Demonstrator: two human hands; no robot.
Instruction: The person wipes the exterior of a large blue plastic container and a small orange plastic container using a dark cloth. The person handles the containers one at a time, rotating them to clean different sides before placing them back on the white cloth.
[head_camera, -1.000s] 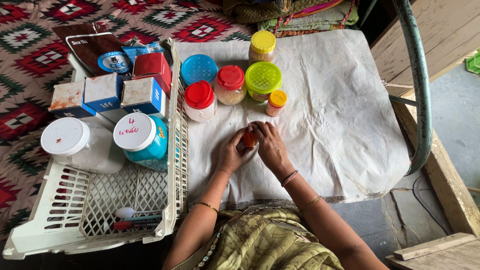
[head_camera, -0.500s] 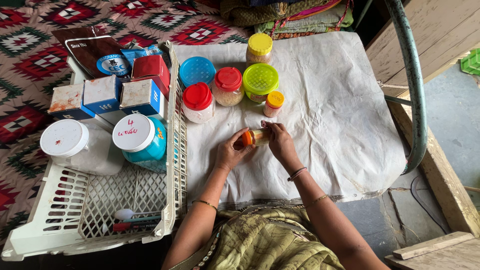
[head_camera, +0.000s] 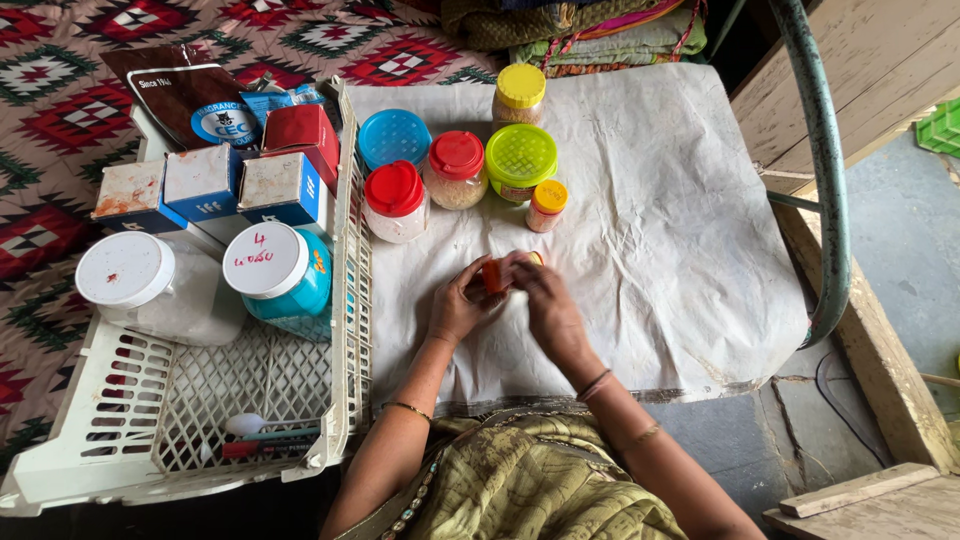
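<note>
We see a creased white cloth (head_camera: 650, 200) beside a white plastic lattice basket (head_camera: 270, 390). Over the cloth, our left hand (head_camera: 462, 300) and right hand (head_camera: 545, 300) both grip a small round jar with an orange lid (head_camera: 494, 276), fingers curled around it.

Both hands meet in front, left hand (head_camera: 462, 300) & right hand (head_camera: 540, 300) w/ fingers curled inward, forearms angled together.

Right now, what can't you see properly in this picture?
Head view only:
- The small orange-capped bottle: mostly covered by both hands, left hand, right hand.
- The bottle's contents: hidden.
- The white basket: near corner cut off by the picture's left edge.
</note>
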